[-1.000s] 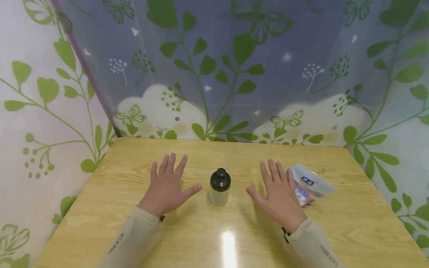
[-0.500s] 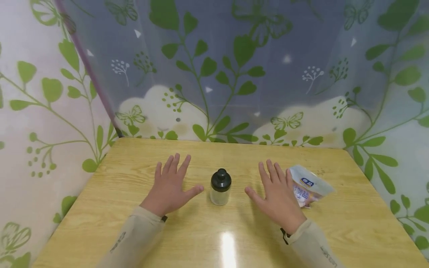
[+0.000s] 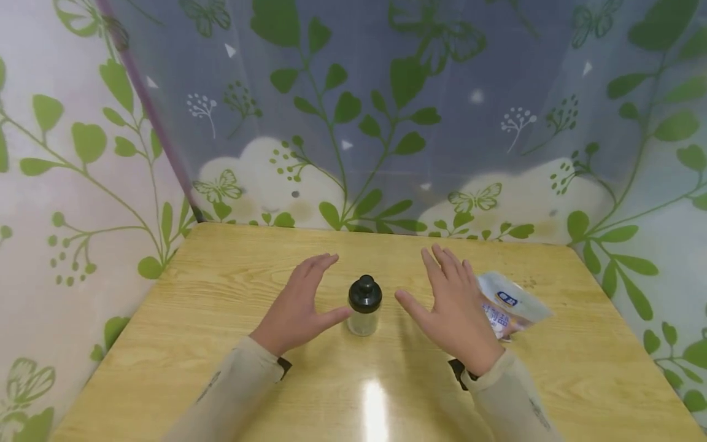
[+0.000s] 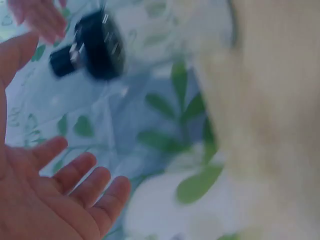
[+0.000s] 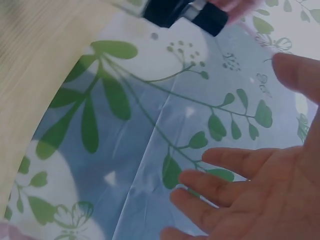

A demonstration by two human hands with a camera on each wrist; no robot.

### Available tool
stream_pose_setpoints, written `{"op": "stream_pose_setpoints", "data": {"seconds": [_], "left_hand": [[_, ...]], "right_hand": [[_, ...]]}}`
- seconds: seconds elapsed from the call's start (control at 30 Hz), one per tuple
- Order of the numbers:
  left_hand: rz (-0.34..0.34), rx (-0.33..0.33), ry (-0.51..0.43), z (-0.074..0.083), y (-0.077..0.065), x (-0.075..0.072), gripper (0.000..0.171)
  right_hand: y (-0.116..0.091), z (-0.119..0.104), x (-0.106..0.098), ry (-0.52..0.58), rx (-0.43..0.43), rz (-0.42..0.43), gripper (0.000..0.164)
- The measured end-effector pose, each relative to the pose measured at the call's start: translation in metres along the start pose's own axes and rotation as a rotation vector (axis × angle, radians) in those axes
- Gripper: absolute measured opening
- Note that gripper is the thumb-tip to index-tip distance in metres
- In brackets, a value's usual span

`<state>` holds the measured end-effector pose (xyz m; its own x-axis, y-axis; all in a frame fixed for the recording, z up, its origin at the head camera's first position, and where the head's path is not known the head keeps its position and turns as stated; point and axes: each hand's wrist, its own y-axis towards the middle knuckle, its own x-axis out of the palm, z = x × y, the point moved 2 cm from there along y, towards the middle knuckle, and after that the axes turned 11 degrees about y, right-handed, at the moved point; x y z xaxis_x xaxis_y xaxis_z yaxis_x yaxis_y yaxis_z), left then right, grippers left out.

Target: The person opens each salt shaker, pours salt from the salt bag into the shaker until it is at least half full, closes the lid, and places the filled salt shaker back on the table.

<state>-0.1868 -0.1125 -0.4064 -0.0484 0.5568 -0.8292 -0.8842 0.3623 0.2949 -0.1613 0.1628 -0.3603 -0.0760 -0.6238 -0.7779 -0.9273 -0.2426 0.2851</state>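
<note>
A small clear bottle (image 3: 363,322) with a black knobbed lid (image 3: 365,294) stands upright on the wooden table. My left hand (image 3: 295,307) is just left of it, fingers extended and slightly bent, the thumb tip close to the lid's side in the head view. To its right hovers my right hand (image 3: 454,310), fingers spread and nothing in the palm. The left wrist view has the black lid (image 4: 100,45) beyond the spread left hand (image 4: 55,195). In the right wrist view, part of the lid (image 5: 162,10) shows at the top, above the right hand (image 5: 255,195).
A pale printed pouch (image 3: 510,304) lies at the right, partly hidden behind the right hand. The table (image 3: 248,252) meets patterned leaf-print cloth (image 3: 364,123) at the back and sides.
Both hands have moved inward toward the bottle, the left one more, turning palm-inward with its fingers bending. The bottle and pouch stay in place.
</note>
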Motion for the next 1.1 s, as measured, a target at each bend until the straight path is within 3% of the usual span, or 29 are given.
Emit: {"op": "stream_pose_setpoints", "data": {"seconds": [0.13,0.27,0.53,0.87,1.1], "left_hand": [[-0.068,-0.083,-0.198,-0.002,0.002,0.021,0.093],[-0.153,-0.171,-0.287,-0.005,0.001,0.040,0.096],[-0.176,-0.185,-0.346,-0.007,0.003,0.052,0.081],[-0.162,-0.188,-0.346,-0.002,0.004,0.058,0.071],[-0.160,-0.205,-0.329,0.000,0.001,0.060,0.065]], "right_hand": [[0.004,-0.007,0.001,0.034,0.002,-0.010,0.088],[0.005,-0.010,0.004,0.036,0.042,-0.048,0.088],[0.007,-0.008,0.003,0.030,0.063,-0.060,0.085],[0.009,-0.007,0.009,0.066,0.082,-0.111,0.085],[0.009,-0.008,0.014,0.037,0.067,-0.125,0.076]]}}
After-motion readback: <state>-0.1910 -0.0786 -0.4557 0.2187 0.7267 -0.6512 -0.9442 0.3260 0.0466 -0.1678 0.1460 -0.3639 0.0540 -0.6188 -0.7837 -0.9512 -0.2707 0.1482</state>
